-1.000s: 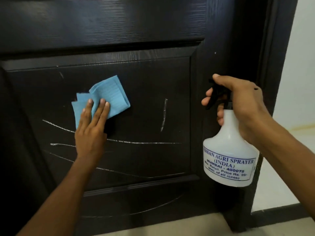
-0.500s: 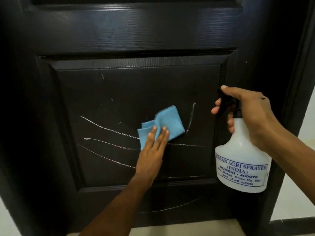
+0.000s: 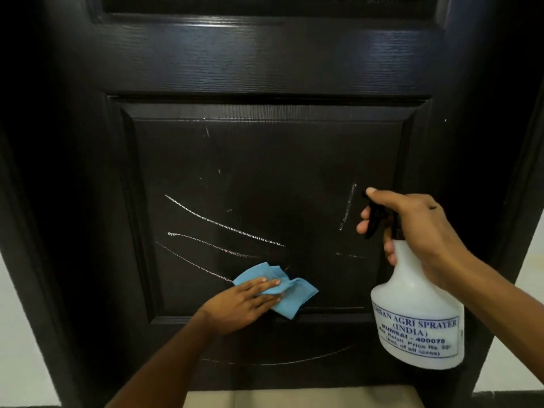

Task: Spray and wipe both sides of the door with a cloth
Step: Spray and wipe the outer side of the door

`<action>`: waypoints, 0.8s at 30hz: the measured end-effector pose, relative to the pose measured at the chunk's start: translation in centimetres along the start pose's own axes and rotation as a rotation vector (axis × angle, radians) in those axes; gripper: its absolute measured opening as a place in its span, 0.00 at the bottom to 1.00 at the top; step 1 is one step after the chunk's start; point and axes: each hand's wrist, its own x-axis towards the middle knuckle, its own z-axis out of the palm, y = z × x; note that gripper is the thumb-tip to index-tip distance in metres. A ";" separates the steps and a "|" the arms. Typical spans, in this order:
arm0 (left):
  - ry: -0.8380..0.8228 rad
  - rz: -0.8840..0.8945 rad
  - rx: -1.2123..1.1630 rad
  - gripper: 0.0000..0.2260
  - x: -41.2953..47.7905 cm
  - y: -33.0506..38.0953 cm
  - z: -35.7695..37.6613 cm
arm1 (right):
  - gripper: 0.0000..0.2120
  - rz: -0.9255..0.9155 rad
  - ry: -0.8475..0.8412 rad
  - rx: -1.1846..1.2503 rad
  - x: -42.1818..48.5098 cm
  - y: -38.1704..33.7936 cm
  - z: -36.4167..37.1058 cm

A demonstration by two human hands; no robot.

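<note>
A dark brown panelled door point(image 3: 265, 63) fills the view, its lower recessed panel streaked with thin white wet lines. My left hand point(image 3: 241, 304) presses a crumpled blue cloth point(image 3: 282, 293) flat against the bottom of that panel, fingers straight and pointing right. My right hand point(image 3: 412, 231) grips the neck of a white spray bottle point(image 3: 418, 319) with a black trigger head, held upright in front of the door's right stile, fingers curled round the trigger.
The door frame point(image 3: 527, 160) runs down the right side, with pale wall beyond it. A pale wall shows at the lower left. Beige floor tile point(image 3: 294, 400) lies under the door's bottom edge.
My left hand has swept the cloth down to the panel's bottom edge, turning to point right. The bottle hand has stayed about where it was; the view has shifted.
</note>
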 end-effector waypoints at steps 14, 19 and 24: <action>-0.086 -0.747 -0.228 0.55 -12.2 -6.7 -0.1 | 0.19 0.191 -0.199 -0.049 -2.4 4.5 7.3; 0.016 -0.909 -0.286 0.53 -12.3 -6.4 -0.1 | 0.19 0.242 -0.282 -0.055 -4.1 6.7 9.7; 0.197 -1.262 -0.481 0.44 -11.1 -5.6 -0.1 | 0.18 0.290 -0.324 -0.069 -4.7 7.3 10.3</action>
